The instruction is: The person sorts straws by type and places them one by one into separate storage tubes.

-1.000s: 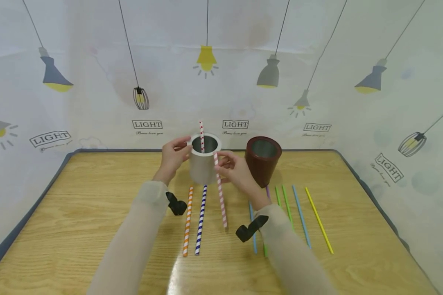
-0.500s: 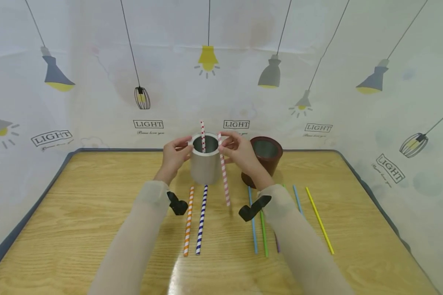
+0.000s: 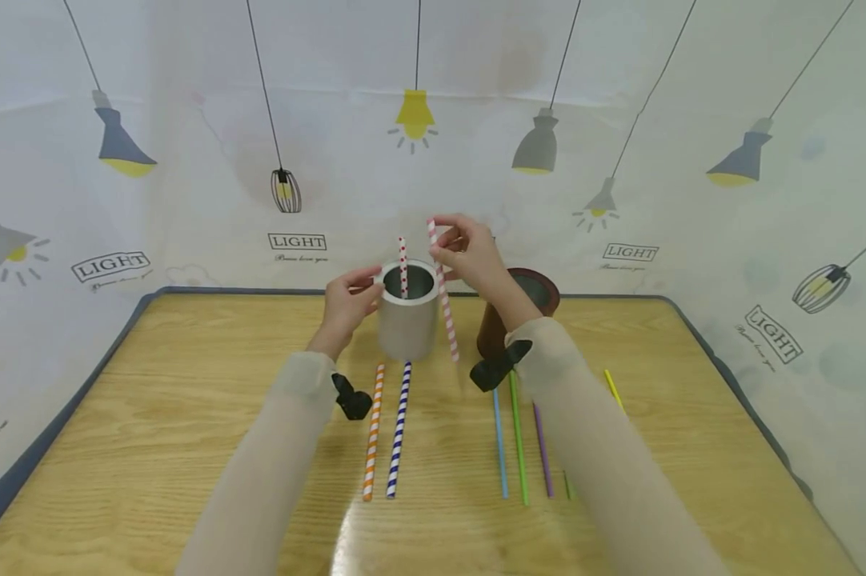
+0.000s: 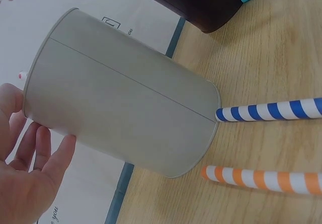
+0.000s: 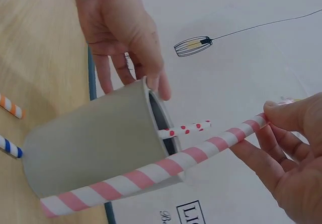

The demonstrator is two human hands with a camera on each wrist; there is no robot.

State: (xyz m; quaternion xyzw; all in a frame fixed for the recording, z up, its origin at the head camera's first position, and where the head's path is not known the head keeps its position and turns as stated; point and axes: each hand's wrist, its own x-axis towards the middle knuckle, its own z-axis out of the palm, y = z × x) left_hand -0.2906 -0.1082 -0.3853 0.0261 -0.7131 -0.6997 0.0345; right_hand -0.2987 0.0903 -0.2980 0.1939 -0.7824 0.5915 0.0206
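Holding a pink-striped straw [image 3: 446, 308] just right of the grey cup [image 3: 407, 328].
Pinching its top in the right hand [image 3: 472, 260]; gripping the rim in the curled left hand [image 3: 349, 304], with a red-dotted straw [image 3: 403, 268] inside the cup and an orange-striped straw [image 3: 374, 432] before it on the worktop [image 3: 210, 400].

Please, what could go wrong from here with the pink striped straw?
The pink straw may catch on the rim of the grey cup, as its lower end hangs outside. The right hand pinches it near the top, so it might swing. It could also knock the dotted straw in the cup.
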